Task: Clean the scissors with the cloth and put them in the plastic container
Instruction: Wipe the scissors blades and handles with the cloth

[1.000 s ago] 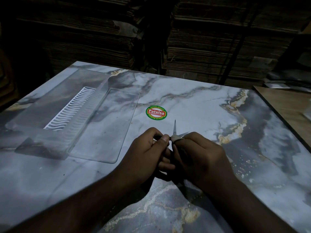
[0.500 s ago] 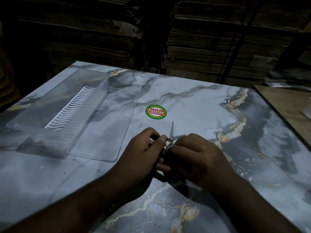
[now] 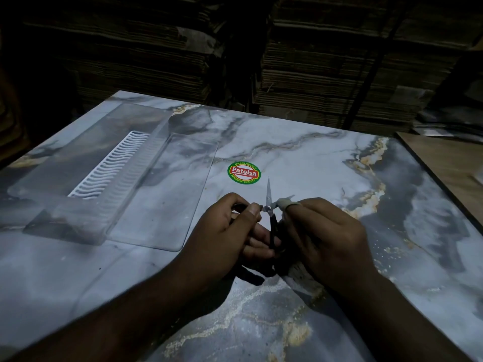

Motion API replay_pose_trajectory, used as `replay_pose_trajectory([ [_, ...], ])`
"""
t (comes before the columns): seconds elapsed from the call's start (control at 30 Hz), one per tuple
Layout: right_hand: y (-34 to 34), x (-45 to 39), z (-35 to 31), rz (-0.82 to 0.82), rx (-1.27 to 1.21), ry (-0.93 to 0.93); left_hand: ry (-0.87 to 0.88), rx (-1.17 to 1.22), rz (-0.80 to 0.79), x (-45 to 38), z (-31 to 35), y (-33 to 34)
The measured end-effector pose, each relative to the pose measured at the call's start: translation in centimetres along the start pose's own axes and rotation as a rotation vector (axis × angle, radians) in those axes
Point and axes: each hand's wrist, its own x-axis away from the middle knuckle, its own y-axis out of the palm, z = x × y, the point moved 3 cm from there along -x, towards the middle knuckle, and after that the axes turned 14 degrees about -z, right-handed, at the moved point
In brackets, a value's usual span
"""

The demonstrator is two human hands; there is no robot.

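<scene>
Stacks of flattened cardboard (image 3: pixel 326 74) fill the dark background behind a marble-patterned surface (image 3: pixel 300 152) veined in grey, white and gold. Toward the surface's left edge lies a clear plastic container (image 3: pixel 86 218) with a white ribbed insert (image 3: pixel 109 165) inside it, and a flat clear lid (image 3: pixel 167 194) lies against its right side. A round green-and-red Patelsa sticker (image 3: pixel 243 173) sits near the middle of the surface.

Just nearer than the sticker, both hands work over the surface. The left hand (image 3: pixel 230 231) has its fingers curled around the black handles of small scissors (image 3: pixel 269 205), thumb pressed close to the pivot. The blades are spread apart: one points away toward the far edge, the other angles to the right. The right hand (image 3: pixel 326 236) pinches a pale cloth (image 3: pixel 286 203) wrapped over a fingertip, and that cloth is pressed on the right-angled blade. More of the cloth seems to hang beneath the right palm, though it is too dim to be certain.
</scene>
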Motion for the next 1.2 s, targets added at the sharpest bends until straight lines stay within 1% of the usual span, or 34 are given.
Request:
replay_pose_trajectory([
  [0.17,0.4,-0.2,0.4,-0.078,-0.046,-0.014,0.012,-0.051,-0.008,-0.1,0.1,-0.5],
  [0.33,0.1,-0.1,0.8,-0.006,-0.016,0.102,0.018,-0.05,0.008,-0.1,0.3,-0.3],
  [0.5,0.6,-0.1,0.2,-0.078,-0.036,-0.017,0.003,-0.041,-0.004,0.1,0.2,-0.1],
  [0.57,0.6,-0.3,0.2,-0.089,-0.017,-0.004,0.018,-0.037,-0.012,0.3,0.3,0.0],
  [0.73,-0.6,0.0,2.2,-0.02,0.036,0.218,0.066,-0.103,-0.025,0.3,0.3,-0.5],
  [0.83,-1.8,0.4,1.9,0.123,0.0,0.259,0.062,-0.128,-0.02,0.0,0.1,-0.5],
  [0.9,-2.1,0.1,0.7,0.166,-0.036,0.196,0.049,-0.092,-0.007,-0.1,-0.2,-0.5],
  [0.93,-2.0,-0.1,0.1,0.146,-0.045,0.147,0.042,-0.052,-0.002,-0.1,-0.3,-0.6],
  [1.0,-1.1,-0.4,-0.9,0.05,-0.015,0.043,0.03,0.017,0.002,-0.2,-0.6,-0.5],
  [1.07,-0.1,-0.4,-1.2,-0.034,0.022,-0.029,0.01,0.034,-0.001,-0.2,-0.7,-0.4],
  [1.2,0.7,0.0,-0.9,-0.086,0.016,-0.065,-0.009,-0.016,0.0,-0.3,-0.9,-0.5],
])
